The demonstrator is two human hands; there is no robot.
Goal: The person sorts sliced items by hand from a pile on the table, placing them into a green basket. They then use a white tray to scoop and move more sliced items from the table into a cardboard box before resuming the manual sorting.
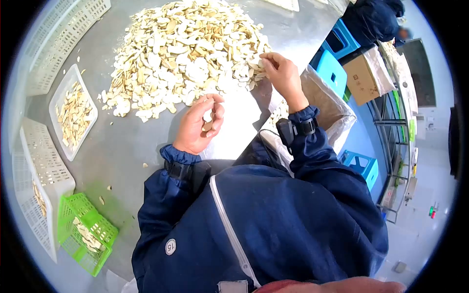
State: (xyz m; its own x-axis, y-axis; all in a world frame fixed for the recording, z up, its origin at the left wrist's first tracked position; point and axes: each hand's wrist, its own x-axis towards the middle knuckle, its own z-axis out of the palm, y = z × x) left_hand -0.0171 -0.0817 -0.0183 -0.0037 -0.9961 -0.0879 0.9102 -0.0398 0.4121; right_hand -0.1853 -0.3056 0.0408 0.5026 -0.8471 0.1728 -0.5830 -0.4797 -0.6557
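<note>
A large heap of pale, cream-coloured dried slices (185, 49) is spread over the metal table (132, 146). My left hand (198, 124) is at the heap's near edge, its fingers curled round a few of these slices, part of which show between fingers and palm. At the right edge of the heap is my right hand (283, 75), thumb and forefinger drawn together against the slices. Whatever lies between those fingertips is too small to make out. Both wrists wear dark bands over blue sleeves.
To the left are a white tray (57, 105) of slices, white perforated baskets (46, 151) and a green basket (73, 205). A lined box (337, 115) holding slices stands at the table's right edge. Beyond are blue stools (332, 68), a cardboard box (359, 80) and another person (371, 22).
</note>
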